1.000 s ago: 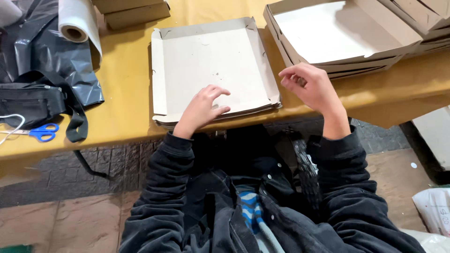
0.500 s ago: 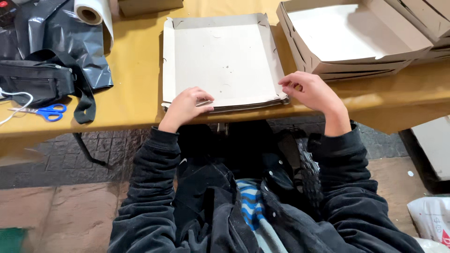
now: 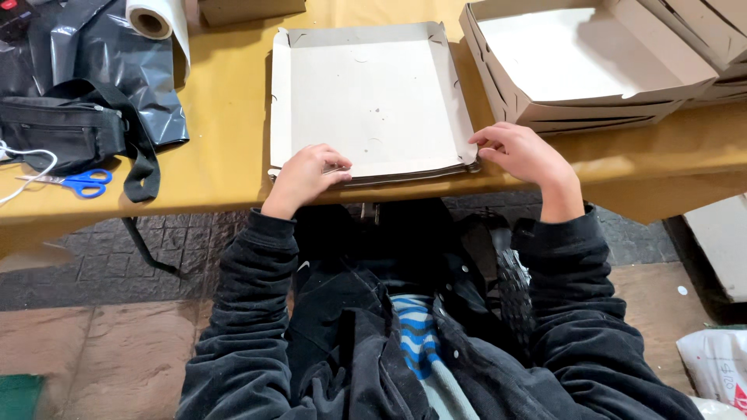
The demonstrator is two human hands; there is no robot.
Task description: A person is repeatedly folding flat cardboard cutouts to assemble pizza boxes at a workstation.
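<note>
A flat grey cardboard tray blank [image 3: 366, 93] with low raised side flaps lies on the yellow table [image 3: 226, 124], on top of a thin stack of similar sheets. My left hand [image 3: 305, 177] rests on the near left edge of the blank, fingers curled over the front flap. Over at the near right corner, my right hand [image 3: 523, 154] pinches the edge with its fingertips. Both hands touch the same sheet at the table's front edge.
A folded cardboard box [image 3: 576, 62] sits on a stack at the right. At the left lie a black pouch with strap [image 3: 66, 132], black plastic sheet [image 3: 101, 54], a white roll [image 3: 156, 19] and blue-handled scissors [image 3: 78, 183]. A white sack [image 3: 716, 365] stands on the floor.
Both hands came down from above the blank to its near edge. The left hand settled on the front left; the right hand took the front right corner.
</note>
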